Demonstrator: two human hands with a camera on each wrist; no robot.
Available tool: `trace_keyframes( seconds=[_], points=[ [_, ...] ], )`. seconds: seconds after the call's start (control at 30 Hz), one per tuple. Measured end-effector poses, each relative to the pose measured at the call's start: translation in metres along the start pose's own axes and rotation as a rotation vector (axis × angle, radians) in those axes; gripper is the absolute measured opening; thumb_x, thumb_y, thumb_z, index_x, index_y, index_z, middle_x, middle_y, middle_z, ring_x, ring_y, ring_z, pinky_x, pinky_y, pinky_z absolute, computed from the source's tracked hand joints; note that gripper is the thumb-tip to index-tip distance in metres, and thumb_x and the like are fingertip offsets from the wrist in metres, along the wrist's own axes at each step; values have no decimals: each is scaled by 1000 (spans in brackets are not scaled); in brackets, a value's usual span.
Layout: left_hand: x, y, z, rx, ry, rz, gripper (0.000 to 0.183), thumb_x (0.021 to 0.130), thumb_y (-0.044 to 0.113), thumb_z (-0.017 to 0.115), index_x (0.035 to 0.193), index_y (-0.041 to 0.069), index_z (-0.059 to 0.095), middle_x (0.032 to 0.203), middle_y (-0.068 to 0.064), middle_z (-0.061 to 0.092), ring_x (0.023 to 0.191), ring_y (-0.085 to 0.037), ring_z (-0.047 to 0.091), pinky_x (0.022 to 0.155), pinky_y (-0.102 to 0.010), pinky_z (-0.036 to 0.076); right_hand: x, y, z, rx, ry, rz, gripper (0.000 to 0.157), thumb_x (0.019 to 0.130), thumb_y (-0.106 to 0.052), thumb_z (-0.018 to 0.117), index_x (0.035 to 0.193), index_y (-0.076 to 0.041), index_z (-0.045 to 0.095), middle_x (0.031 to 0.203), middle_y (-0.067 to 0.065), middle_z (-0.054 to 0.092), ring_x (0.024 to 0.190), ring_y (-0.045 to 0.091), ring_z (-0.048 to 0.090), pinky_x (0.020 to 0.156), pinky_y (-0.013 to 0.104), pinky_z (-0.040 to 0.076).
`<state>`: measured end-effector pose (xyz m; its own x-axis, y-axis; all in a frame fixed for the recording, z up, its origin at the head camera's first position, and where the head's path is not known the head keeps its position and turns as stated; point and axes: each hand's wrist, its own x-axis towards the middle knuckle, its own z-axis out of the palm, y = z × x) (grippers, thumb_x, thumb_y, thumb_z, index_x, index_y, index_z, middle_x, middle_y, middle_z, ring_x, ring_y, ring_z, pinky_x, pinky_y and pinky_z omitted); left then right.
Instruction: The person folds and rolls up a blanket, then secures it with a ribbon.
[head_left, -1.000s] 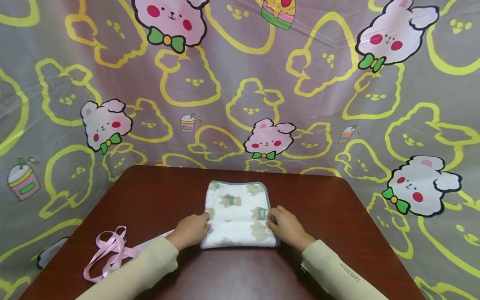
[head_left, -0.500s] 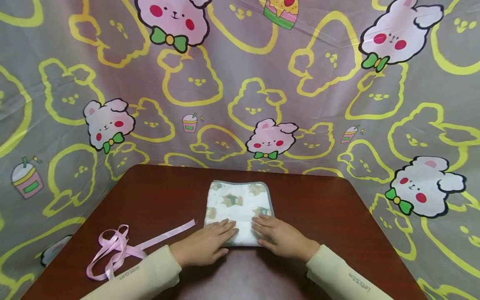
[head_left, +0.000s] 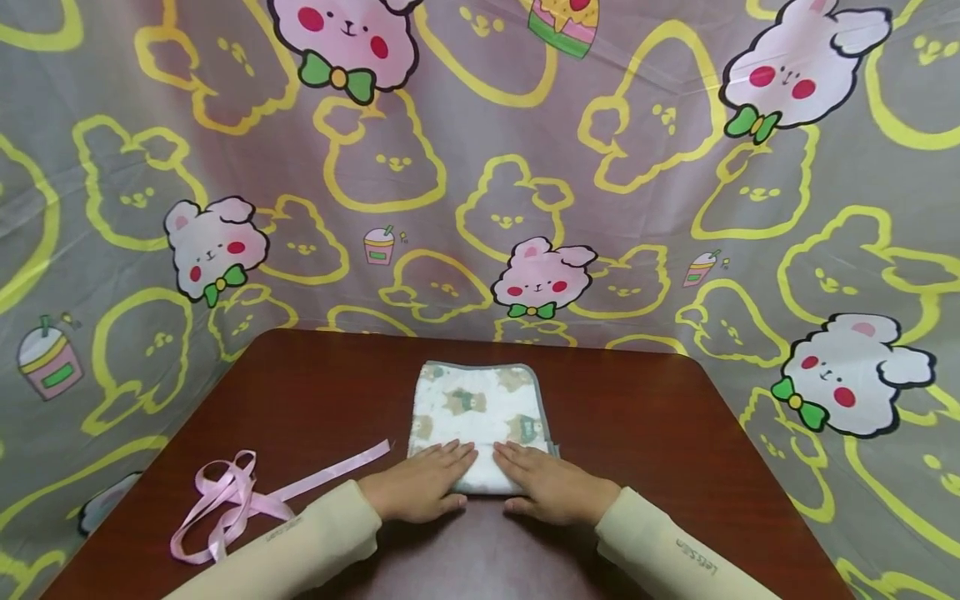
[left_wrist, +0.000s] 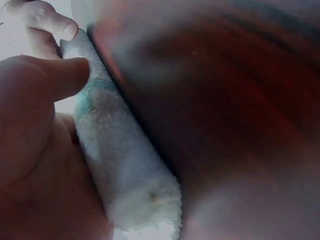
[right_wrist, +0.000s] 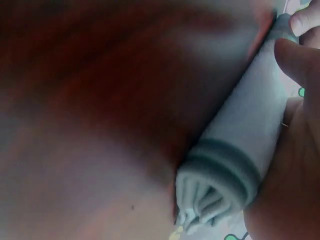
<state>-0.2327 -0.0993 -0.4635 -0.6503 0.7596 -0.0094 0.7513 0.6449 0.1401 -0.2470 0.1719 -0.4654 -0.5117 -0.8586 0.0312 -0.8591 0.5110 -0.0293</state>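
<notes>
A white towel (head_left: 476, 402) with brown bear prints and grey edging lies on the table, its near part folded over into a thick rounded edge. My left hand (head_left: 423, 483) rests on the left of that near edge, fingers straight, thumb along the front. On the right, my right hand (head_left: 555, 483) lies the same way, its fingertips close to the left ones. In the left wrist view the towel's near edge (left_wrist: 120, 145) is a plump, fuzzy roll beside the palm. The right wrist view shows the roll's end (right_wrist: 215, 185) with layered grey-green edging.
A pink ribbon (head_left: 232, 500) lies loosely looped on the left of the dark red-brown table (head_left: 637, 408), one end (head_left: 337, 471) stretching toward the towel. A curtain (head_left: 420, 183) with cartoon rabbits hangs around the back and sides.
Both hands have let go of the towel's side edges and moved inward onto its near part, fingers now straight. The near fold looks shorter and thicker. The ribbon's end has come into view.
</notes>
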Motion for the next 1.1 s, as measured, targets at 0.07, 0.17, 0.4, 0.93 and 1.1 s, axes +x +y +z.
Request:
trace_keyframes(
  seconds=[0.07, 0.17, 0.4, 0.93, 1.1],
  points=[
    [-1, 0, -1, -8, -6, -16, 67, 98, 35, 56, 148, -3, 33, 152, -18, 34, 140, -35, 30, 110, -48, 26, -3, 3, 0, -4, -4, 1, 74, 97, -44, 56, 149, 3, 31, 153, 18, 31, 140, 30, 30, 109, 45, 30],
    [-5, 1, 0, -11, -15, -59, 68, 97, 35, 59, 147, -5, 34, 151, -20, 34, 139, -34, 31, 110, -47, 27, -9, 9, 0, -3, -24, 26, 75, 96, -43, 59, 150, 2, 30, 154, 16, 30, 141, 29, 28, 110, 44, 29],
    [-20, 4, 3, 38, 21, -136, 71, 95, 36, 61, 144, -9, 37, 147, -27, 36, 136, -39, 34, 108, -49, 30, -24, 20, -2, -35, -5, 91, 79, 91, -38, 67, 148, 3, 32, 152, 20, 32, 140, 33, 29, 109, 49, 29],
    [-11, -44, -11, -408, 272, -428, 25, 98, 10, 56, 119, -1, 61, 114, -15, 64, 108, -29, 60, 90, -46, 46, -24, 48, -7, 260, 206, 385, 25, 97, -16, 62, 120, -7, 67, 114, 4, 61, 106, 21, 59, 88, 41, 48],
    [-12, -54, -11, -523, 237, -443, 11, 96, 9, 59, 106, 6, 61, 97, -7, 65, 90, -23, 61, 75, -43, 49, -19, 52, -9, 329, 247, 454, 16, 90, -10, 69, 105, -11, 72, 100, -2, 68, 97, 17, 63, 83, 41, 50]
  ],
)
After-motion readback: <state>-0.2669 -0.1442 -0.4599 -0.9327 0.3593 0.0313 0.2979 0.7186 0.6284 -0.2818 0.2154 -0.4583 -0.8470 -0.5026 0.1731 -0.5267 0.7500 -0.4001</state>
